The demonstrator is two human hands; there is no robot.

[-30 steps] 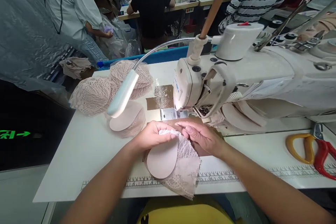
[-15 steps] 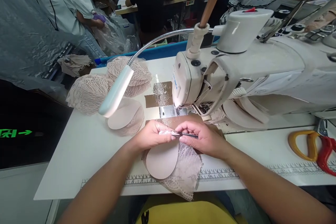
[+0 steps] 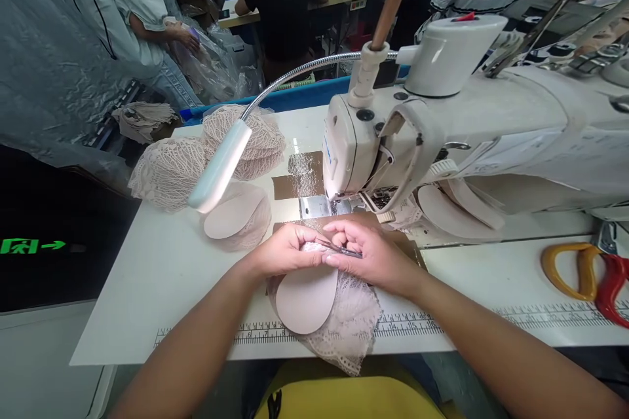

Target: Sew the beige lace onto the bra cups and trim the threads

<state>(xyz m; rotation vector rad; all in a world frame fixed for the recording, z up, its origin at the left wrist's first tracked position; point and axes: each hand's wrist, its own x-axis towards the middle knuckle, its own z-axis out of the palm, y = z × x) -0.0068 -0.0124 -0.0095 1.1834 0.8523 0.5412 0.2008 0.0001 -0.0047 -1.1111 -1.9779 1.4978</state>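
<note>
My left hand (image 3: pixel 289 250) is closed on the upper edge of a pale pink lace piece (image 3: pixel 351 314), pinching it between thumb and fingers. A smooth, rounded foam cup (image 3: pixel 307 304) is attached to or lies against the lace and hangs below the hand. Small dark thread snips (image 3: pixel 348 251) are in my right hand (image 3: pixel 371 252), their pointed tips at the pinched edge beside my left thumb. Fingers partly hide that edge and the tool's handle. Just beyond both hands is the needle area of a white sewing machine (image 3: pixel 339 144).
Lace pieces (image 3: pixel 170 173) and another foam cup (image 3: pixel 228 216) lie on the left of the white table (image 3: pixel 162 288). A lamp (image 3: pixel 221 167) arches over them. Scissors with yellow and red handles (image 3: pixel 572 272) lie at the right. Several people are beyond the table.
My right hand has shifted slightly left, and the snips' tips now point more upward at the lace edge. The view has moved slightly. A person at the back left has moved a hand over plastic bags.
</note>
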